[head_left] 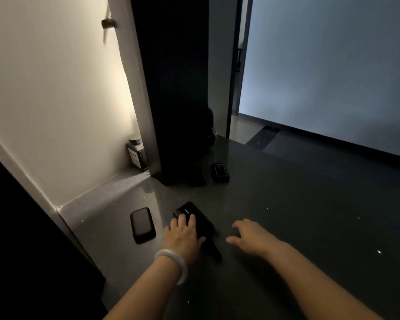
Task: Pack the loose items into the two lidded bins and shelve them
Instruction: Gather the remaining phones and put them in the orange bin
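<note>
Curled over a small black box (200, 219), the left hand (184, 236) holds it, with fingers on its top and thumb tucked at its near side. A white bracelet (171, 264) sits on that wrist. The box rests on the dark grey speckled counter (298, 204), poking out from under the fingers toward 1 o'clock. Its near end is hidden under the palm, and a dark bit sticks out toward 5 o'clock that is too dim to make out.

Far at 10 o'clock from the hand, a small jar with a pale lid and a label (136, 153) stands in the corner by the wall. The words on it are too small to read. Just at 9 o'clock from the hand lies a flat black slab with round corners (142, 225), close but not touching.

At 12 o'clock a tall black panel (176, 88) stands up, all in shadow, with dark lumps at its foot that cannot be made out. Beside it lies a little black gadget with a shiny face (220, 172), well apart from the box.

At 3 o'clock the right hand (249, 236) is spread wide and holds nothing, near the box. Whether it touches the counter cannot be told.
</note>
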Demonstrator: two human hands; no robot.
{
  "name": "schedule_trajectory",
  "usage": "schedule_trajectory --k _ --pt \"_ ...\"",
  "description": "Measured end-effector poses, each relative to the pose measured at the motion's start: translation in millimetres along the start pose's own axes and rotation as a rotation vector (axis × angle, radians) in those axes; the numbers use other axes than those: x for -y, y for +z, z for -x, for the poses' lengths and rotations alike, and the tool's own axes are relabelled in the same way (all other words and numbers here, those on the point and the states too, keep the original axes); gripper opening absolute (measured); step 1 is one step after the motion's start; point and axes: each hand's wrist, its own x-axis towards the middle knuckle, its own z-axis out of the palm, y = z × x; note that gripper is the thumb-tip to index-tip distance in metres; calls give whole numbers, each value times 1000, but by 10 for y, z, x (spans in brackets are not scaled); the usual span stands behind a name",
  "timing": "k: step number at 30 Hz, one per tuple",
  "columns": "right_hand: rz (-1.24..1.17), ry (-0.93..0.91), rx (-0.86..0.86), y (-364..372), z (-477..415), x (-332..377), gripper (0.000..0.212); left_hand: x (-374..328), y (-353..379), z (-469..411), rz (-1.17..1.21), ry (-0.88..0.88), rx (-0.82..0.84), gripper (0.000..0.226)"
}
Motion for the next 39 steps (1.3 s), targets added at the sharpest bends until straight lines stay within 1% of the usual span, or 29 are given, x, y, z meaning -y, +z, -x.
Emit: schedule_trajectory --k 4,7,10,12,16,18,21,23,26,30,33,36,39 --pt "-89 -9 -20 20 -509 267 71 240 48 -266 84 -62 -18 74" --pt "-64 -37 -14 110 -826 507 79 448 156 -290 113 -93 -39 78" --pt "-46 -55 -17 215 -980 659 84 567 325 -212 101 -40 -60 82" --pt "-106 -37 -17 252 -1022 707 85 610 415 -139 80 -22 -64 85" --pt "-207 -1 2 227 -1039 755 87 657 449 -57 13 13 -24 81" --pt "-225 21 11 208 -1030 771 86 714 415 -32 47 6 -55 78" --pt "-275 56 32 198 -1006 793 81 889 325 6 140 -78 -164 73" --pt "-310 80 24 207 -985 811 80 1021 255 -5 231 -198 -203 71" --pt "-339 113 10 225 -935 858 79 1167 182 -69 319 -350 -198 73" --pt "-383 153 -11 262 -858 917 77 1232 175 -161 351 -432 -203 86" --pt "-391 177 -43 318 -788 983 77 1214 123 -241 403 -465 -187 93" --pt "-414 209 -77 379 -715 1034 76 1191 40 -316 525 -540 -123 99" --pt "-447 247 -60 430 -659 1040 80 1163 -16 -349 585 -561 -4 92"
